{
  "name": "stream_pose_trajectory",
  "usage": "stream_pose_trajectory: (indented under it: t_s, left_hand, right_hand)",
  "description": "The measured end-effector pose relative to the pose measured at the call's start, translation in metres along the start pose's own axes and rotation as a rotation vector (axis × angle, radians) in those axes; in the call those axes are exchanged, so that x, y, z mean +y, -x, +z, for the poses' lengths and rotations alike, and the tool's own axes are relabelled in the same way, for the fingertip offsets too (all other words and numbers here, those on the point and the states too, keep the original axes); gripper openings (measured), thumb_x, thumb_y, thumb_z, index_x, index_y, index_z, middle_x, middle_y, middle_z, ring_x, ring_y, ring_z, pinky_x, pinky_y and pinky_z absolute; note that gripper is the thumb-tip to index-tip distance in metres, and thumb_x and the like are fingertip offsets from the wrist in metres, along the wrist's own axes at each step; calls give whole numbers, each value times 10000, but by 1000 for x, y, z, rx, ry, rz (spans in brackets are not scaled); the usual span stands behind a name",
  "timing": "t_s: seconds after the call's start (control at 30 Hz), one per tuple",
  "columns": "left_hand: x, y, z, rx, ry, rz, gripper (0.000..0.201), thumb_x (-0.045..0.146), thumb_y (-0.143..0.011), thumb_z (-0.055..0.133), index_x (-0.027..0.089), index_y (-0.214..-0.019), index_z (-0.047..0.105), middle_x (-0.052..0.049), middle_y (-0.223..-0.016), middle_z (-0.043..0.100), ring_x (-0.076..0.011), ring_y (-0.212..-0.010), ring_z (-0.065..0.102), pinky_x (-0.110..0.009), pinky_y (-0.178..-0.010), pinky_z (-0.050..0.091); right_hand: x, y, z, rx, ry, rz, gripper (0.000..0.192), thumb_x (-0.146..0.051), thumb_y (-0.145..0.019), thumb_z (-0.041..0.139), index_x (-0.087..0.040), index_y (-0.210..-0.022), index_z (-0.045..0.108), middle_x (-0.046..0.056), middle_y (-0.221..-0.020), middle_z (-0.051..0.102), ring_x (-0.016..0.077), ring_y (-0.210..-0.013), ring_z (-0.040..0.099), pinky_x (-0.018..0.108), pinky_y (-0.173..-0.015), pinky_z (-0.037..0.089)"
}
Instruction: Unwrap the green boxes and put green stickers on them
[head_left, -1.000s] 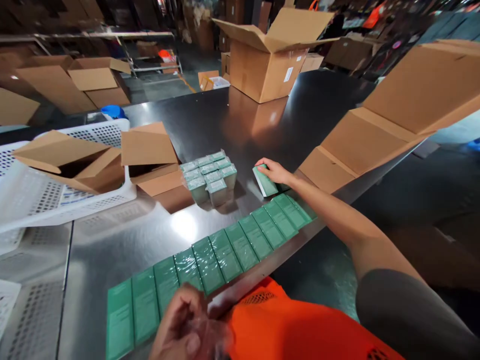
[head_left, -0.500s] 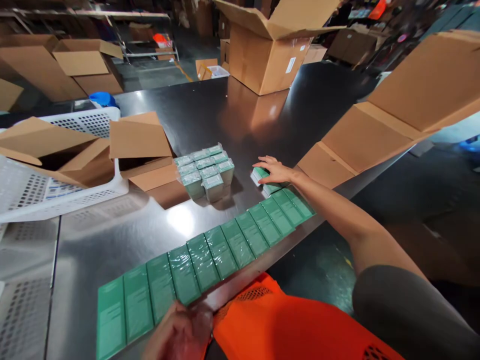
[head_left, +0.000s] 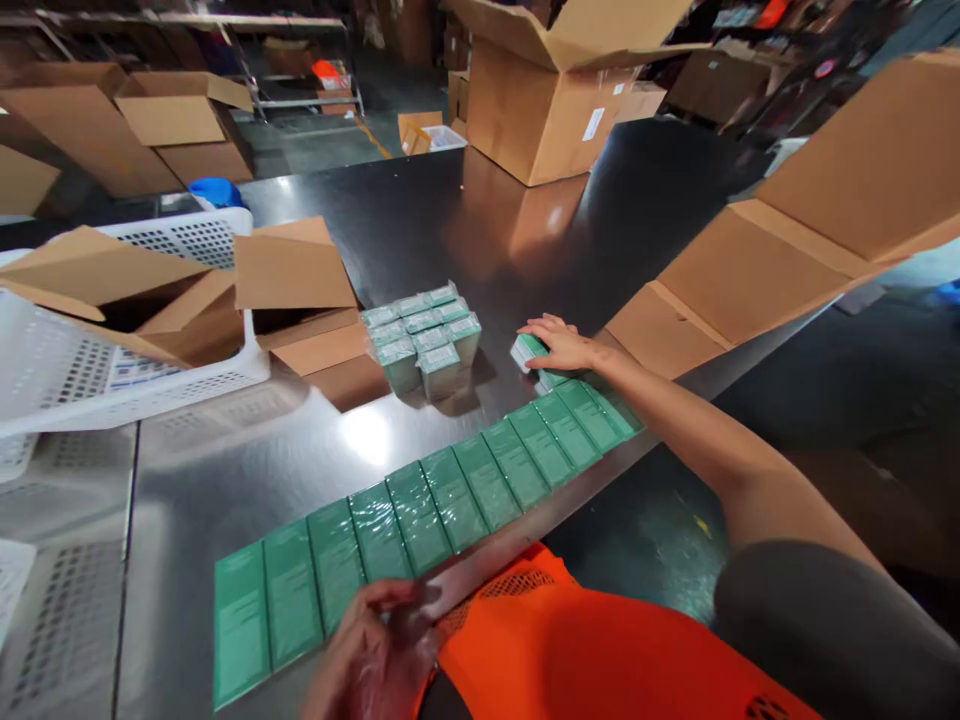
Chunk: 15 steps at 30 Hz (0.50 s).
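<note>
My right hand [head_left: 561, 343] curls over a small green-and-white box [head_left: 532, 347] lying on the table, thumb on the near side and fingers on the far side. Partly under that hand are more green packs. A long row of flat green packs in shiny clear wrap [head_left: 450, 495] runs along the table's front edge. Low in the view, below the row, my left hand [head_left: 360, 650] is bent around crumpled clear plastic film [head_left: 405, 655], somewhat blurred. Left of my right hand stands a cluster of upright wrapped green packs [head_left: 427, 340].
A white perforated basket [head_left: 187, 385] with open cartons stands at left, beside another open carton [head_left: 300, 270]. A large open cardboard box [head_left: 525, 110] sits at the table's far side. Unfolded cardboard [head_left: 720, 270] leans along the right edge of the dark metal table [head_left: 390, 220].
The whole view has shifted slightly, so things appear farther right. My left hand's fingers have risen a little at the row's edge. My right hand stays on the small box.
</note>
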<state>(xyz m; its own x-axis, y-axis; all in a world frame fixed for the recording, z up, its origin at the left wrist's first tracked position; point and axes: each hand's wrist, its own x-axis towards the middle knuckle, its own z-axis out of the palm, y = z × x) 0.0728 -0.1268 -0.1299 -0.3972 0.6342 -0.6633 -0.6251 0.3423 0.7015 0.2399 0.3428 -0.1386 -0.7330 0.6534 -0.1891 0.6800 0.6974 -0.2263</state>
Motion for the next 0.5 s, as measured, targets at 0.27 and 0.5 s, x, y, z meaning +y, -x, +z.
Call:
stream_pose_trajectory:
  t_s: [0.27, 0.5]
  left_hand:
    - [18, 6, -8, -102, -173, 129, 526, 570, -765, 761, 177, -587, 459, -21, -553, 545, -114, -481, 457, -214, -472, 334]
    - [44, 2, 6, 84, -412, 381, 448, 603, -795, 709, 158, -835, 737, 17, -518, 492, -92, -448, 375, -201, -443, 281]
  right_hand:
    - [-102, 17, -21, 657, 39, -367, 753, -595, -880, 569, -189, -1491, 400, 178, -1515, 443, 400, -1447, 280, 602, -1123, 248]
    - [-168, 23, -10, 410, 83, -632, 221, -213, -904, 559, -196, -1089, 679, 133, -1382, 605, 351, -1338, 483, 578, -1085, 342]
